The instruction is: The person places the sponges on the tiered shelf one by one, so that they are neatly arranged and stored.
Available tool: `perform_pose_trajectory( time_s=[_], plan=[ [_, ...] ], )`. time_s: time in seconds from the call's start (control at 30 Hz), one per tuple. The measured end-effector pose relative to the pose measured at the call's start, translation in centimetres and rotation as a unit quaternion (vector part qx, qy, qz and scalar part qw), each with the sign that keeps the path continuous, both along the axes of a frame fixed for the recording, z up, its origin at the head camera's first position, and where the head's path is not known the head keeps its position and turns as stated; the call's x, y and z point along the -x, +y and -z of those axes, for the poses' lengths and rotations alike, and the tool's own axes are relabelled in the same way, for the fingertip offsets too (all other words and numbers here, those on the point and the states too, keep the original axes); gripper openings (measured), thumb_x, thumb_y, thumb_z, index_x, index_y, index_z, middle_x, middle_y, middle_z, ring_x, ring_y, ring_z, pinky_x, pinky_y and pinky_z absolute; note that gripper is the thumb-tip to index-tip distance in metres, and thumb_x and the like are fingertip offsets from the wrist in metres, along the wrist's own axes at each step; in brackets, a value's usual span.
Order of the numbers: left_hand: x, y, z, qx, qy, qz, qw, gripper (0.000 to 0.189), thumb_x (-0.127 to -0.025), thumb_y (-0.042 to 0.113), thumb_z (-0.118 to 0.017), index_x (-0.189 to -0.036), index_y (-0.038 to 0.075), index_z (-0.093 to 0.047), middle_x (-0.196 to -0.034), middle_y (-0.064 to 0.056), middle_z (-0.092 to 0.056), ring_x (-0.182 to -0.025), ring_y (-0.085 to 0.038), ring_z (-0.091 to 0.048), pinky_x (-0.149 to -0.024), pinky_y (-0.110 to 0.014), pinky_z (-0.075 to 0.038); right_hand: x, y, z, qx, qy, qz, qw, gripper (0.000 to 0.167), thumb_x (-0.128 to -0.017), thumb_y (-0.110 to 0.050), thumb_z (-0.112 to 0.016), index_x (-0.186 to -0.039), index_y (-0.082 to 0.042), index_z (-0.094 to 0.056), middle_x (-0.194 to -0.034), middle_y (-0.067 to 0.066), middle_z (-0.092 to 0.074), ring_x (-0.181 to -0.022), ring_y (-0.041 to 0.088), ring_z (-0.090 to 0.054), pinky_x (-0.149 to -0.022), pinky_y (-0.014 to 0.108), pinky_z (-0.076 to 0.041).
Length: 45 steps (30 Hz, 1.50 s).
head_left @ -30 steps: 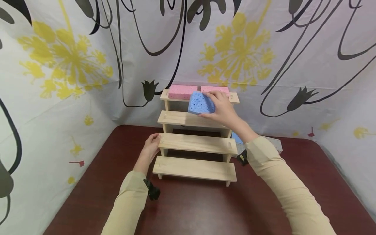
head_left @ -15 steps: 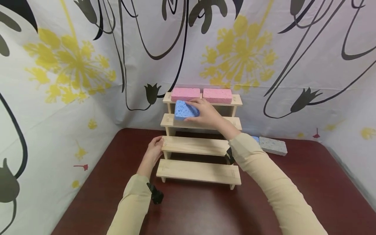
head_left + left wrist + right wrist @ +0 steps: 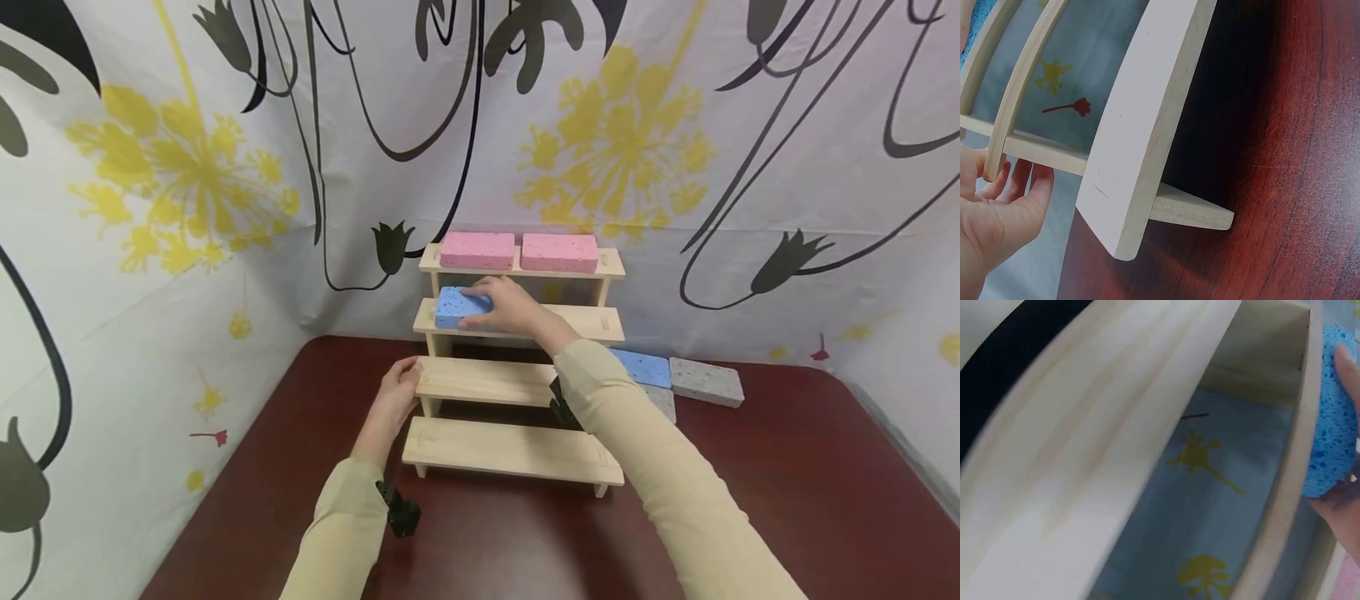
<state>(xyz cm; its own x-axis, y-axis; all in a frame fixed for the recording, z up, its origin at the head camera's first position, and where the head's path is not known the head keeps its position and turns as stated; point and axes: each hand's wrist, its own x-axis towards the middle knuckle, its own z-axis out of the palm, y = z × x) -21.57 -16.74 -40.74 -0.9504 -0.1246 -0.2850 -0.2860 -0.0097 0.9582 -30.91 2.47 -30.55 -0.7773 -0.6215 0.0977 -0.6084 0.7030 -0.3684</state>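
A light wooden stepped rack [image 3: 495, 379] stands on the dark table. My right hand [image 3: 510, 307] grips a blue sponge [image 3: 453, 307], which sits at the left end of the rack's second shelf from the top. In the right wrist view the same blue sponge [image 3: 1335, 419] shows beyond a shelf edge, fingers on its side. My left hand [image 3: 397, 387] holds the left end of the third shelf down. From the left wrist view, that hand [image 3: 1007, 212] has its thumb and fingers around the shelf's end. Two pink sponges [image 3: 477, 250] lie side by side on the top shelf.
Right of the rack, another blue sponge [image 3: 643, 367] and grey sponges [image 3: 707, 381] lie on the dark red table [image 3: 480, 542], partly behind my right sleeve. A patterned white cloth [image 3: 360, 167] hangs behind and at both sides.
My right hand has carried the blue sponge left and down, from in front of the top shelf onto the second shelf. The left hand keeps its hold on the rack.
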Motion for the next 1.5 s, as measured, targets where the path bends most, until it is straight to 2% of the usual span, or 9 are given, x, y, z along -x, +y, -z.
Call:
perform_pose_trajectory(
  time_s=[0.1, 0.27, 0.43, 0.53, 0.77, 0.97, 1.13, 1.27, 1.5],
  plan=[
    [-0.2, 0.1, -0.1, 0.008, 0.009, -0.001, 0.9999, 0.043, -0.099, 0.022, -0.037, -0.139, 0.006, -0.031, -0.138, -0.023, -0.036, -0.127, -0.035, -0.040, -0.108, -0.047, -0.033, -0.1, 0.2, 0.0, 0.002, -0.003, -0.006, 1.0000, 0.065, -0.078, -0.043, -0.069, -0.132, -0.013, -0.048, -0.139, 0.013, -0.042, -0.125, 0.033, -0.040, -0.108, 0.045, -0.032],
    [-0.1, 0.2, -0.5, 0.011, 0.014, -0.002, 0.9998, 0.042, -0.099, 0.021, -0.036, -0.139, 0.006, -0.031, -0.139, -0.023, -0.036, -0.128, -0.035, -0.039, -0.108, -0.047, -0.033, -0.2, 0.1, -0.3, -0.025, 0.026, -0.018, 0.9992, 0.066, -0.079, -0.042, -0.068, -0.132, -0.011, -0.046, -0.139, 0.014, -0.042, -0.125, 0.032, -0.042, -0.108, 0.044, -0.032],
    [0.2, -0.1, -0.5, 0.012, 0.008, 0.005, 0.9999, 0.043, -0.100, 0.023, -0.036, -0.139, 0.007, -0.031, -0.140, -0.023, -0.035, -0.128, -0.035, -0.039, -0.108, -0.047, -0.033, -1.2, -0.5, -0.1, -0.093, 0.098, 0.003, 0.9908, 0.067, -0.083, -0.044, -0.062, -0.137, -0.010, -0.042, -0.140, 0.014, -0.043, -0.128, 0.033, -0.041, -0.110, 0.047, -0.029],
    [0.2, -0.4, -0.2, 0.015, 0.002, 0.004, 0.9999, 0.043, -0.100, 0.023, -0.036, -0.139, 0.007, -0.031, -0.141, -0.022, -0.034, -0.129, -0.035, -0.038, -0.109, -0.047, -0.032, -2.2, -0.8, 0.5, -0.106, 0.150, 0.010, 0.9829, 0.062, -0.085, -0.044, -0.059, -0.136, -0.012, -0.044, -0.140, 0.012, -0.044, -0.130, 0.033, -0.039, -0.111, 0.050, -0.026],
    [0.0, -0.4, 0.2, 0.014, -0.009, 0.009, 0.9998, 0.043, -0.100, 0.023, -0.036, -0.139, 0.008, -0.030, -0.141, -0.022, -0.033, -0.129, -0.035, -0.038, -0.109, -0.046, -0.033, -3.7, 2.1, 1.2, -0.004, 0.203, -0.015, 0.9790, 0.053, -0.083, -0.035, -0.066, -0.126, -0.006, -0.054, -0.127, 0.013, -0.055, -0.122, 0.031, -0.046, -0.107, 0.051, -0.032],
    [-0.1, -0.6, 0.0, 0.025, -0.008, 0.008, 0.9996, 0.043, -0.100, 0.024, -0.035, -0.139, 0.007, -0.031, -0.142, -0.023, -0.032, -0.129, -0.036, -0.037, -0.109, -0.047, -0.031, -4.3, 6.4, 1.4, 0.069, 0.244, -0.034, 0.9667, 0.046, -0.080, -0.027, -0.070, -0.117, -0.002, -0.059, -0.118, 0.015, -0.059, -0.113, 0.031, -0.052, -0.101, 0.050, -0.038],
    [-0.3, -0.8, 0.0, 0.025, -0.011, 0.008, 0.9996, 0.043, -0.100, 0.025, -0.035, -0.139, 0.008, -0.031, -0.142, -0.022, -0.033, -0.129, -0.035, -0.037, -0.109, -0.048, -0.030, -4.8, 10.4, 1.7, 0.100, 0.248, -0.015, 0.9636, 0.041, -0.081, -0.024, -0.070, -0.116, -0.004, -0.060, -0.115, 0.014, -0.060, -0.109, 0.030, -0.052, -0.096, 0.049, -0.041],
    [-0.4, -0.6, 0.0, 0.021, -0.007, 0.013, 0.9997, 0.045, -0.099, 0.025, -0.036, -0.140, 0.008, -0.030, -0.142, -0.023, -0.032, -0.129, -0.036, -0.037, -0.109, -0.049, -0.030, -5.2, 14.1, 2.5, 0.117, 0.220, 0.031, 0.9679, 0.039, -0.085, -0.023, -0.065, -0.120, -0.006, -0.057, -0.118, 0.015, -0.057, -0.113, 0.033, -0.048, -0.099, 0.052, -0.036],
    [-0.3, -0.1, -0.1, 0.011, 0.003, 0.014, 0.9998, 0.044, -0.100, 0.024, -0.034, -0.140, 0.007, -0.029, -0.141, -0.023, -0.033, -0.130, -0.035, -0.037, -0.110, -0.047, -0.030, -5.9, 20.7, 6.0, 0.115, 0.155, 0.143, 0.9707, 0.044, -0.093, -0.030, -0.052, -0.128, -0.004, -0.050, -0.128, 0.022, -0.048, -0.121, 0.041, -0.037, -0.101, 0.060, -0.026]
  ],
)
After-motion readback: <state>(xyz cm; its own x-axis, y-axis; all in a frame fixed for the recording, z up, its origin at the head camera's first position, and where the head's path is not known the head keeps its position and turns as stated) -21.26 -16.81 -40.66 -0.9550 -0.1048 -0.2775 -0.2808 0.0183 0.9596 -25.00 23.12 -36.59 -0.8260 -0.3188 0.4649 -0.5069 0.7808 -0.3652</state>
